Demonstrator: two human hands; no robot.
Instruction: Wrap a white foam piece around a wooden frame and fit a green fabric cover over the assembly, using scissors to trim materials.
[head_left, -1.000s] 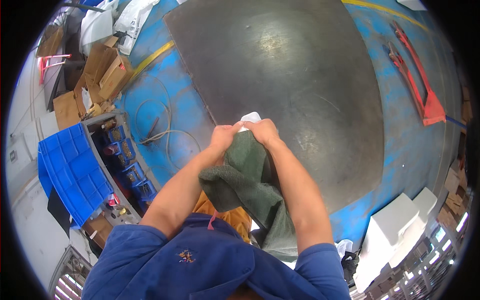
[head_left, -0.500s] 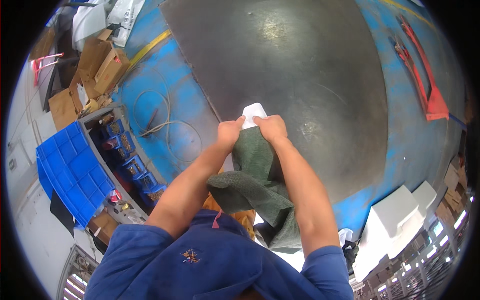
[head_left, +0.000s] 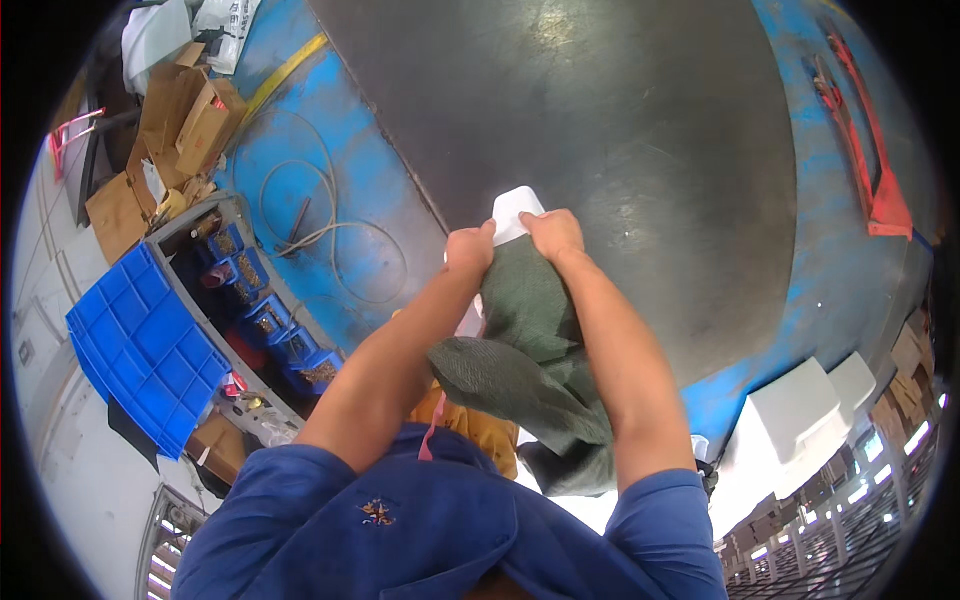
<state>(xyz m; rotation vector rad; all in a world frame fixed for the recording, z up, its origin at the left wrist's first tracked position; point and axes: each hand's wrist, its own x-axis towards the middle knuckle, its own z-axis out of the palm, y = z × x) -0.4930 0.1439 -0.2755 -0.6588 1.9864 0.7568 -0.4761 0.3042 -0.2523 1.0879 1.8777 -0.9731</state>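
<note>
Hands grip coarse green woven sack (head_left: 530,340) over dark metal table (head_left: 640,150): left hand (head_left: 468,252) and right hand (head_left: 553,235) clamp its mouth around a smooth white rounded block (head_left: 516,212) poking out.

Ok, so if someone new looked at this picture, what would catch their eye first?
Probably the two hands at the centre: the left hand and right hand grip a white object wrapped in a green cloth, above a big dark mat on the blue floor. To the left, a bright blue tray stands out.
</note>
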